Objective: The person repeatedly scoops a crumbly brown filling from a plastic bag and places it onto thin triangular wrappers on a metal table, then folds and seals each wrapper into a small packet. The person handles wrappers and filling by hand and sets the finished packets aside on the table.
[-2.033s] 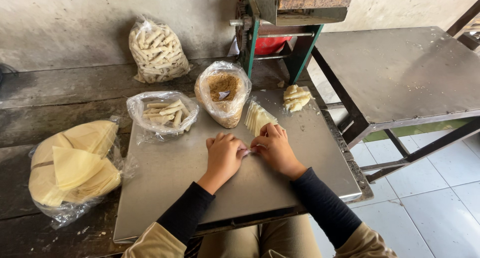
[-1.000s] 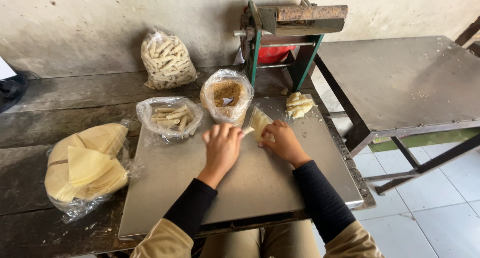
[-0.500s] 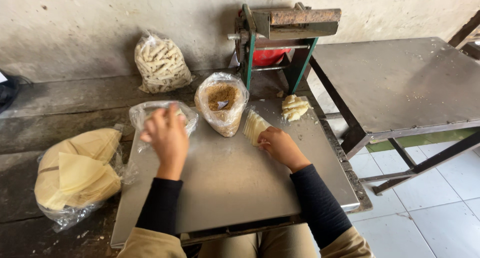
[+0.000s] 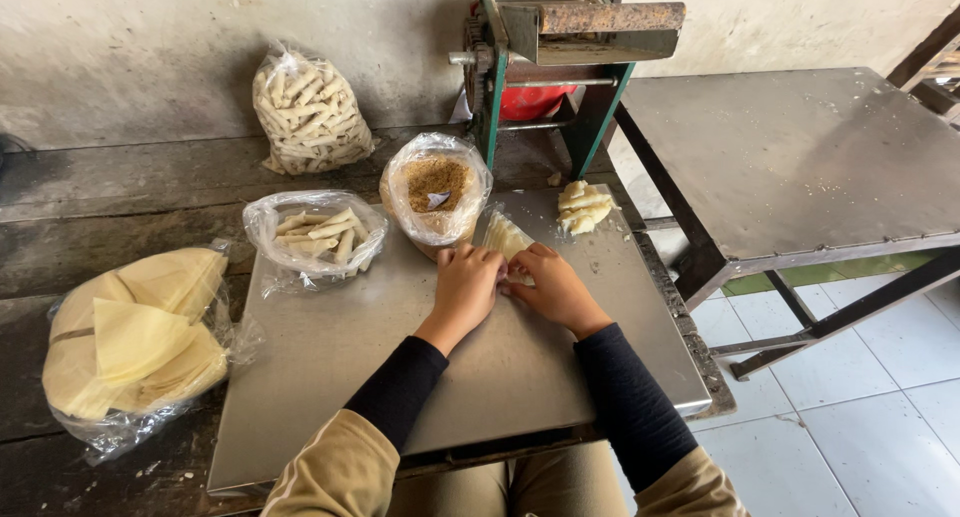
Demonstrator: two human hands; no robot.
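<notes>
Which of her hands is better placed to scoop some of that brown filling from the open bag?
Probably the left hand: it lies right below the open bag of brown filling, while the right hand sits further off, on the wrapper stack.

A rough, stained plaster wall point(image 4: 150, 47) fills the top of the frame, pale grey with darker blotches. Below it, a dark, worn wooden bench point(image 4: 110, 207) runs across the left and centre. At the upper right stands a metal table point(image 4: 800, 157) with a dull grey top on dark angled legs. The floor point(image 4: 880, 417) in the lower right is laid with pale square tiles, with a green strip showing under the table's edge. The light is soft and even, casting only faint shadows.
</notes>
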